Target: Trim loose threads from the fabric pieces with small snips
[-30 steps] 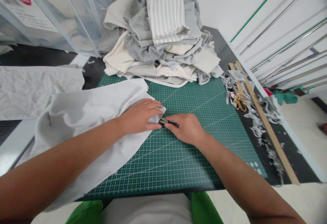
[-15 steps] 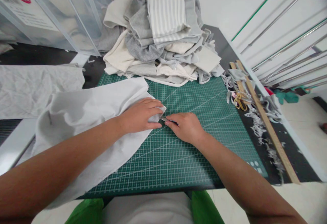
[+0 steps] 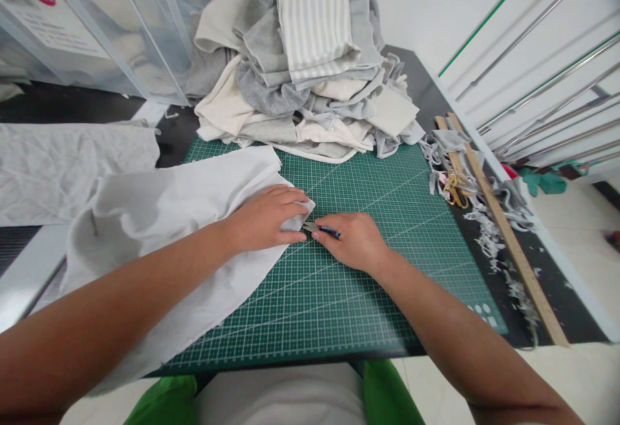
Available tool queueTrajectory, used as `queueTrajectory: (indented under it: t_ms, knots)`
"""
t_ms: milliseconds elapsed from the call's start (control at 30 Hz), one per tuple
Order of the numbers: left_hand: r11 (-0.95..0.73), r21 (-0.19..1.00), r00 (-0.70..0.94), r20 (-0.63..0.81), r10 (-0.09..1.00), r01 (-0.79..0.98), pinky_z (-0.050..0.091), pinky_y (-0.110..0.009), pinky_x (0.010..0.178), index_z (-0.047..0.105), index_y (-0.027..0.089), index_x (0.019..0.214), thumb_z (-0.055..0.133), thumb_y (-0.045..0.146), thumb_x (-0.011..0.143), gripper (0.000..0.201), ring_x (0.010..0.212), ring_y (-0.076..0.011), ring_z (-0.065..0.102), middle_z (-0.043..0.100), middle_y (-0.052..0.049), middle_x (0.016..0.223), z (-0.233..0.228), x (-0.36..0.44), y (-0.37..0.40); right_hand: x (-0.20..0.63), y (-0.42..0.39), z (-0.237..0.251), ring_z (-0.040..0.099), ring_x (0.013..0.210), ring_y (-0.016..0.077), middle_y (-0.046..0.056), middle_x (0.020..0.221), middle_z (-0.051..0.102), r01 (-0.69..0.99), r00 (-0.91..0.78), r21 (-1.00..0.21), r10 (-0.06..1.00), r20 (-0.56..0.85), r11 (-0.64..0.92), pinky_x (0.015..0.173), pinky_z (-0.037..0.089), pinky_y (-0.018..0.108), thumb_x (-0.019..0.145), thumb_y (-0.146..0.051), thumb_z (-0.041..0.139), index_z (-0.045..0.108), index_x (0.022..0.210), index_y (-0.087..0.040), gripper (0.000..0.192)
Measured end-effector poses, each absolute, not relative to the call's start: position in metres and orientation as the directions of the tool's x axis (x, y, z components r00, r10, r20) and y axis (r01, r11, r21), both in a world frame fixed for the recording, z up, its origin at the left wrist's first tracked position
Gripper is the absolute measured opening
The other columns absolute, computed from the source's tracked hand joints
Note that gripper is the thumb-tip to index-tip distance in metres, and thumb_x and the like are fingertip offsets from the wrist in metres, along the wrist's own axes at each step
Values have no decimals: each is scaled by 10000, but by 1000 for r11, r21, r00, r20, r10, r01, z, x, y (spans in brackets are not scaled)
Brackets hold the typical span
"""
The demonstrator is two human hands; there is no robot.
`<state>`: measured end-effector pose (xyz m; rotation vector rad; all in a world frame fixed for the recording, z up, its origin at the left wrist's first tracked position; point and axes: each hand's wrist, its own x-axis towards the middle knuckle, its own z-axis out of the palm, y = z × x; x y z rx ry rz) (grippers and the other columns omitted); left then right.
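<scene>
A white cloth (image 3: pixel 159 218) lies spread over the left half of the green cutting mat (image 3: pixel 368 296). My left hand (image 3: pixel 264 218) presses flat on the cloth's right corner, fingers together. Just right of it my right hand (image 3: pixel 353 241) grips small blue-handled snips (image 3: pixel 320 228), whose metal blades point left at the cloth's edge, right beside my left fingertips.
A tall heap of grey, cream and striped fabric (image 3: pixel 305 63) stands at the mat's far edge. Clear plastic bins (image 3: pixel 97 24) sit at the back left. Another white cloth (image 3: pixel 68 166) lies left. Wooden rulers (image 3: pixel 504 231), gold scissors (image 3: pixel 455 189) and fabric scraps line the right side.
Both hands stay in place at the cloth's corner. The snips' blue handle was hidden half a second ago and shows again now.
</scene>
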<state>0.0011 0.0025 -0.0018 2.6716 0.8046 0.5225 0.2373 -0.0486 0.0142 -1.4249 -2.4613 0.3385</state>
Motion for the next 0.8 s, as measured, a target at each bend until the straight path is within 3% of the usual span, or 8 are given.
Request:
queueTrajectory:
  t_ms: [800]
  knots:
    - [-795,398,773,264,576,457,397,-499,1162,679,211,1171,797,449,811,448,1291,-284,569,637,-86,1366,-2,1,3,232,-49,20,710,797,176,15,921,797,849,-476,-254,879,14,464,678,421,298,998,-413,535,768,987,-249,286]
